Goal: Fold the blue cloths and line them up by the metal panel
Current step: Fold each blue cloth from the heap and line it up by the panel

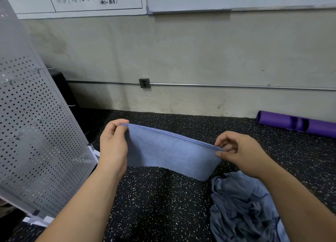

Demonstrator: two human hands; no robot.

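A blue cloth (169, 152), doubled over, hangs in the air above the speckled black floor. My left hand (112, 143) pinches its upper left corner between thumb and fingers. My right hand (238, 151) pinches the upper right corner. The cloth's doubled top edges run taut between the two hands and its folded bottom hangs free. A crumpled pile of blue-grey cloths (243, 209) lies on the floor at the lower right, under my right forearm. The perforated metal panel (36, 132) leans along the left side, just left of my left hand.
Small hooks stick out of the panel (65, 105). A purple foam roller (298, 123) lies by the wall at the far right. A concrete wall with a socket (144, 83) and a conduit runs behind. Whiteboards hang above. White paper scraps lie at the panel's foot (95, 151).
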